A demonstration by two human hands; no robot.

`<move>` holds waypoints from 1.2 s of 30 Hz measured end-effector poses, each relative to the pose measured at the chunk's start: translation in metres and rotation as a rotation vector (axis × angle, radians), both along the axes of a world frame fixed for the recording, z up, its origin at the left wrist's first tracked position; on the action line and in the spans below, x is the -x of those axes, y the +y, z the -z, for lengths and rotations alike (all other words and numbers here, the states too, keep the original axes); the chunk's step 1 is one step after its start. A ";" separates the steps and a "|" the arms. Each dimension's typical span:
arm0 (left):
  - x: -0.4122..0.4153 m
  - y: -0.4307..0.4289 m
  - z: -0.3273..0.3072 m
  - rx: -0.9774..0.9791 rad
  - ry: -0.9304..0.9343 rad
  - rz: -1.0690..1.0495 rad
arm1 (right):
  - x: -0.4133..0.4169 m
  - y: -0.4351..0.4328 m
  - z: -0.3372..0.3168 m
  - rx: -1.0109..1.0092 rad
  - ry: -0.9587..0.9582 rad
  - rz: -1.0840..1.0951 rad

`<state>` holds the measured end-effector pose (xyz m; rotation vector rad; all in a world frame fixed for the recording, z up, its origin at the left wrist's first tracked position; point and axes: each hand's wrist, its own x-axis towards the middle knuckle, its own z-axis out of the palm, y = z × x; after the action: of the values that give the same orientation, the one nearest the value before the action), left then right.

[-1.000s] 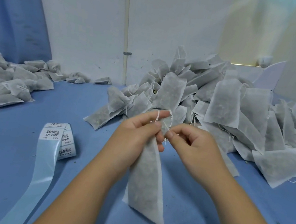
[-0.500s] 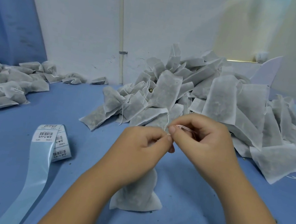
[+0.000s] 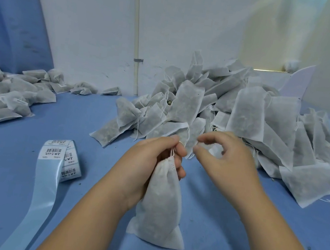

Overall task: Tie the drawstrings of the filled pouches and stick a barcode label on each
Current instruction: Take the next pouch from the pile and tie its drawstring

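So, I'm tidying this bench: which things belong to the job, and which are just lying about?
Job: white mesh pouch in the left hand; its white drawstring; pale blue strip of barcode labels; heap of white filled pouches ahead; smaller pouch pile at left.
Lying about: white wall pipe; blue curtain; white card behind the heap.

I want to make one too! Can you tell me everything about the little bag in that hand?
The pouch is a small white bag of thin, half see-through fabric, like a big teabag, with dark filling showing through. Its top is gathered tight, and thin white drawstrings stick out there. It stands nearly upright, and its flat bottom seems to rest on the blue table. The left hand grips its neck; the right hand hovers close without touching it. No label shows on it.
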<state>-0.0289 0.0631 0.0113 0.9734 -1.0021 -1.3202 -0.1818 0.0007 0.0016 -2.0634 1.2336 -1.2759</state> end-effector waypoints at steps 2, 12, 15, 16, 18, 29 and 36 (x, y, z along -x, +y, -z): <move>-0.002 -0.002 0.001 -0.028 0.034 -0.018 | 0.000 0.002 -0.003 0.065 -0.073 -0.012; -0.008 -0.006 0.007 0.023 -0.020 0.040 | -0.008 0.018 -0.010 -0.241 -0.271 -0.400; -0.009 -0.006 0.008 0.040 -0.034 0.060 | -0.007 0.017 -0.010 -0.283 -0.268 -0.412; -0.009 -0.006 0.008 0.045 -0.043 0.061 | -0.006 0.017 -0.010 -0.285 -0.260 -0.419; -0.010 -0.005 0.007 0.051 -0.080 0.061 | -0.004 0.017 -0.011 -0.286 -0.254 -0.432; -0.018 0.002 0.000 0.027 -0.289 0.145 | -0.006 0.018 -0.009 -0.257 -0.123 -0.476; -0.016 0.002 0.001 0.017 -0.278 0.081 | -0.003 0.013 -0.009 -0.249 -0.131 -0.423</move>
<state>-0.0133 0.0654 0.0099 1.1347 -1.2728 -1.2621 -0.1789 0.0139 0.0106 -1.8943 0.7948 -0.9873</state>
